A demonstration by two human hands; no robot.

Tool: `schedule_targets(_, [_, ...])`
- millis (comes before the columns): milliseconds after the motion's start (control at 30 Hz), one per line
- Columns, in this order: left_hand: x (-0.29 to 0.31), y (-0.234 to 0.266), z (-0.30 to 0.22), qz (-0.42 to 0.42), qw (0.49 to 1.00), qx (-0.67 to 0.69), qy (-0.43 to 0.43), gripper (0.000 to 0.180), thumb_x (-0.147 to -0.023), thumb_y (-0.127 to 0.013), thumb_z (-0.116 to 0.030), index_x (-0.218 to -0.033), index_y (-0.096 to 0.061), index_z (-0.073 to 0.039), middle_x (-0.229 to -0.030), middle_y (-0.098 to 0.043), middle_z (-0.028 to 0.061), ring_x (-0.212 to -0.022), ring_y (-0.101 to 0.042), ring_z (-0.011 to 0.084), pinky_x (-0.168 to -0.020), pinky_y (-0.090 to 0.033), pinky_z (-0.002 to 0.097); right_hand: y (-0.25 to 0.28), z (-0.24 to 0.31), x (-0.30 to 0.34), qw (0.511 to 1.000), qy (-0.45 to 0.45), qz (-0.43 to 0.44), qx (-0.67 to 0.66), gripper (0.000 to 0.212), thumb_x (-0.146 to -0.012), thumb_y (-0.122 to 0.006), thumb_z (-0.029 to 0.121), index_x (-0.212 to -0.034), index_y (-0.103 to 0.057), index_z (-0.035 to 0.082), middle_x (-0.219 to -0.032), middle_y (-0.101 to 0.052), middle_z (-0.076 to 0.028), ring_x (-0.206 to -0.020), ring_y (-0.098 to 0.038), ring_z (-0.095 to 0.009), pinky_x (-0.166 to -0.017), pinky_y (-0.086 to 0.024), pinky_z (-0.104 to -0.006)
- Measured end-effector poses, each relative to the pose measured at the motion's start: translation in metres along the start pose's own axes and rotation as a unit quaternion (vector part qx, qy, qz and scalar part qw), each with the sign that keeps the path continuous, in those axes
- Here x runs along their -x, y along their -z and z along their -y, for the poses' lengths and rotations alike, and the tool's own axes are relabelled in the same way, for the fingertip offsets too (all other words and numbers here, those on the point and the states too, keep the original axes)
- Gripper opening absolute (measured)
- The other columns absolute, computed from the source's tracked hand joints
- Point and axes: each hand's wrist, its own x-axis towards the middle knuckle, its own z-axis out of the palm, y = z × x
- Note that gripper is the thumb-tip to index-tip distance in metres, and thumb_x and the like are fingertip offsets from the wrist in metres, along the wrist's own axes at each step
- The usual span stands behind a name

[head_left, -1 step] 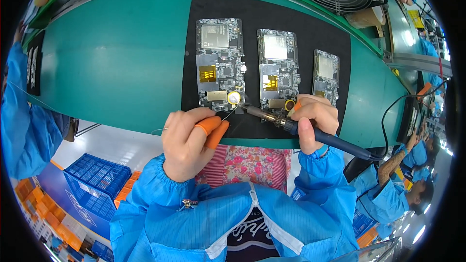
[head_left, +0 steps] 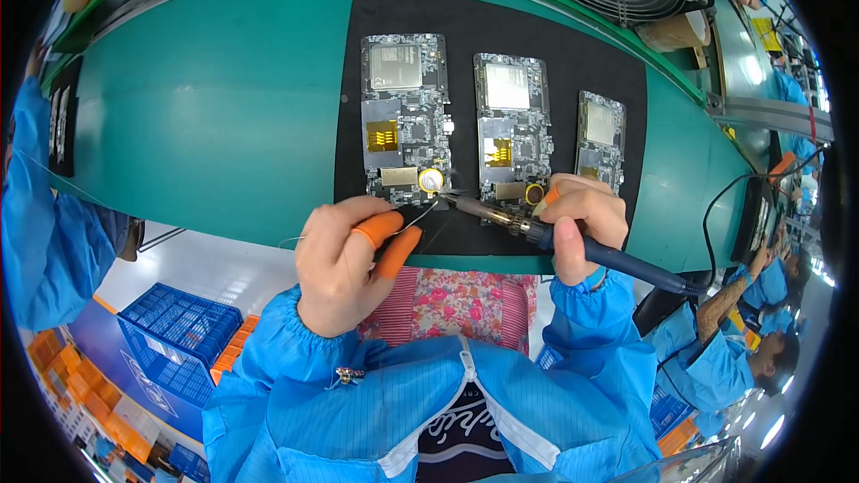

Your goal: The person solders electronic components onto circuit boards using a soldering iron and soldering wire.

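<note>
A green table (head_left: 224, 116) carries a black mat (head_left: 465, 27), laid flat on its surface. Three circuit boards lie directly on the mat in a row, side by side but apart. The left circuit board (head_left: 404, 116) is the largest in view, with a round silvery coin cell (head_left: 431, 181) at its near edge. The middle circuit board (head_left: 512, 130) lies just right of it, and the right circuit board (head_left: 600, 141) lies right of that, near the mat's far-right edge. The mat's near edge reaches the table's front rim.
</note>
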Motion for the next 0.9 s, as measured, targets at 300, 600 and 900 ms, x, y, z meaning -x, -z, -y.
schedule_targets(300, [0.005,0.013,-0.001,0.037,0.999,0.024,0.025,0.024,-0.063,-0.074,0.005,-0.081,-0.059,0.002,-0.093,-0.053,0.013,-0.078,-0.058,0.0248,-0.061,-0.05,0.0296,-0.002,0.003,0.001,1.0,0.008,-0.001,-0.005,0.013,-0.075,-0.054,0.009,-0.067,-0.05,-0.001,-0.054,-0.05,-0.011,-0.042,-0.046,-0.021,-0.039,-0.036,-0.0297])
schedule_targets(600, [0.004,0.001,-0.001,0.021,0.999,0.016,0.03,0.022,-0.063,-0.074,0.005,-0.08,-0.06,0.002,-0.091,-0.054,0.011,-0.079,-0.057,0.0231,-0.064,-0.047,0.0283,-0.006,-0.003,0.001,0.999,0.031,0.013,0.012,0.01,-0.07,-0.055,0.006,-0.066,-0.051,-0.002,-0.054,-0.05,-0.012,-0.041,-0.047,-0.022,-0.039,-0.038,-0.0299])
schedule_targets(900, [0.0,-0.004,0.002,0.003,1.0,0.005,0.004,0.021,-0.063,-0.074,0.003,-0.078,-0.059,0.002,-0.088,-0.055,0.0117,-0.071,-0.058,0.0244,-0.056,-0.048,0.0301,-0.009,-0.007,0.001,0.999,0.047,0.007,0.002,0.009,-0.068,-0.054,0.004,-0.064,-0.052,-0.003,-0.052,-0.05,-0.011,-0.04,-0.048,-0.022,-0.038,-0.039,-0.0292])
